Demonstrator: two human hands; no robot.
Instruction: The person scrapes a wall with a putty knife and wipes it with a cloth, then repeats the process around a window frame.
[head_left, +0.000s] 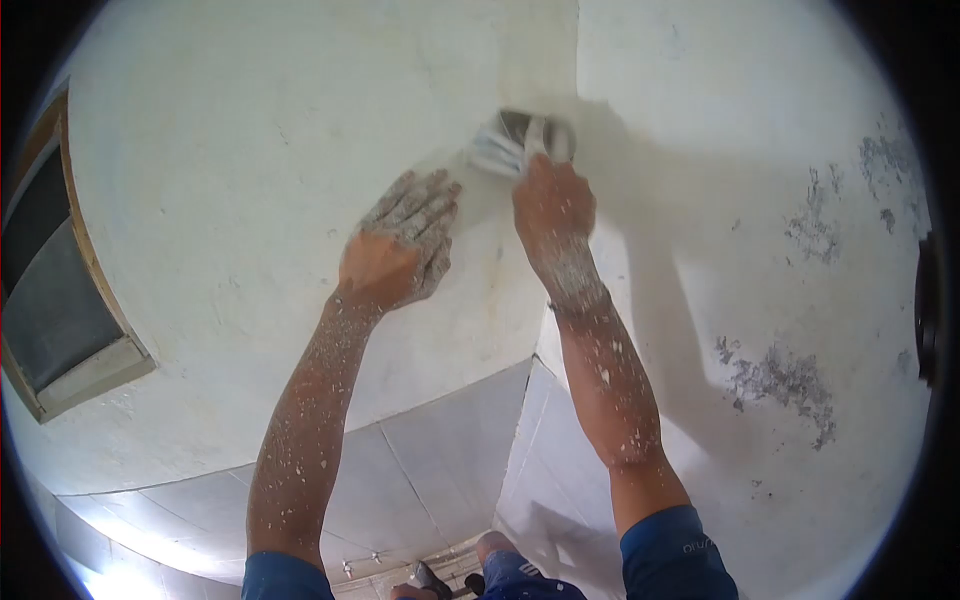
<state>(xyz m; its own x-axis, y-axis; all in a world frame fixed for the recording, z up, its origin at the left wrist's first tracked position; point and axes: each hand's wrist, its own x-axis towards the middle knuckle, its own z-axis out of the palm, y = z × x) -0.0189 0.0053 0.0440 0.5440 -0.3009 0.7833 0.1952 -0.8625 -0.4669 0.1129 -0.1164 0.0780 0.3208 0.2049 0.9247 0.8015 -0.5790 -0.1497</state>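
Note:
My right hand (553,180) is up at the wall's inner corner, its whitened fingers closed round a dark flat scraper (516,124). Motion blurs the tool and the fingertips, and the fingers partly cover it. To the left, my left hand (400,240) is spread flat close against the pale wall (250,200), palm toward it and holding nothing. Grey-white paste coats its fingers. Pale flecks dot both forearms up to the blue sleeves.
A wood-framed window (75,290) is set in the wall at far left. Peeling grey patches (785,385) mark the right wall, with a dark object (927,310) at its far edge. Grey tiles (430,470) line the lower wall; small taps (376,557) stick out near my legs (500,565).

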